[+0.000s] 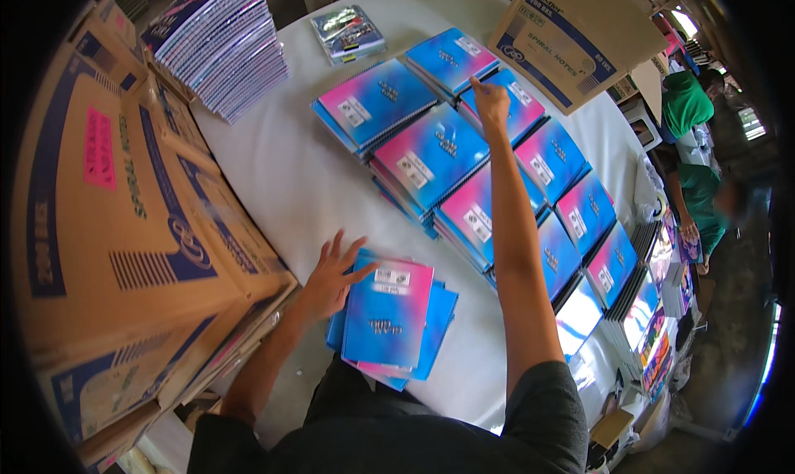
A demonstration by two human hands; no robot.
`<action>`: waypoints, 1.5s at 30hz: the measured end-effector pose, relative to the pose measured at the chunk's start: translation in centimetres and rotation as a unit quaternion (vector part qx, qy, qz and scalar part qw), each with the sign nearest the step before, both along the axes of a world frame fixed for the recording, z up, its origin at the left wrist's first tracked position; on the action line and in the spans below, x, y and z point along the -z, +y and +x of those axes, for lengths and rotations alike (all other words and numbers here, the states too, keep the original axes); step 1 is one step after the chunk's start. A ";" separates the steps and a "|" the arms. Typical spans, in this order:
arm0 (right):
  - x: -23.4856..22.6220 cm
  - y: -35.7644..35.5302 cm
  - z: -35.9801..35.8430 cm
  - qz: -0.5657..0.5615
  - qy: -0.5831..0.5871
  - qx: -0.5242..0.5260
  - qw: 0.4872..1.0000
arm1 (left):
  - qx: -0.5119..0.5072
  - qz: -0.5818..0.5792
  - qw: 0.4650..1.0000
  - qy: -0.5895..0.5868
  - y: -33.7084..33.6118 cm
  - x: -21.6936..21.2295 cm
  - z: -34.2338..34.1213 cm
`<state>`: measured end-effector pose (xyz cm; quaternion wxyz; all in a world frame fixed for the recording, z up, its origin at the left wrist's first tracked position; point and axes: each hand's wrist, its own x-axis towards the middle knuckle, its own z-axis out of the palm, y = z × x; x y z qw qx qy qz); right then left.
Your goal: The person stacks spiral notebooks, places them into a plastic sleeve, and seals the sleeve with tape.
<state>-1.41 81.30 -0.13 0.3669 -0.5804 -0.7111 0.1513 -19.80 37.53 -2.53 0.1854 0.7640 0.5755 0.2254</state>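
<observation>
My left hand (331, 277) is open with its fingers spread, some of them over the upper left edge of a small pile of spiral notebooks. The top notebook (387, 312) is blue and pink with a white label; those under it lie askew. My right arm stretches far across the table. There my right hand (492, 101) is closed in a pinch at the edge of a blue and pink spiral notebook (515, 114) on one of the far stacks. Its fingertips are partly hidden. Several more notebook stacks (431, 155) stand side by side in rows.
Large cardboard cartons (99, 176) stand along the left. A tall leaning stack of notebooks (219, 48) and a clear-wrapped pack (348, 33) lie at the back of the white table (273, 184). An open carton (571, 39) stands back right. People in green (687, 105) work at right.
</observation>
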 end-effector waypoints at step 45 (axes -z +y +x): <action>4.1 -47.5 9.6 -0.515 0.382 -0.005 0.767 | -0.114 -0.222 0.672 -0.698 -4.8 6.6 0.0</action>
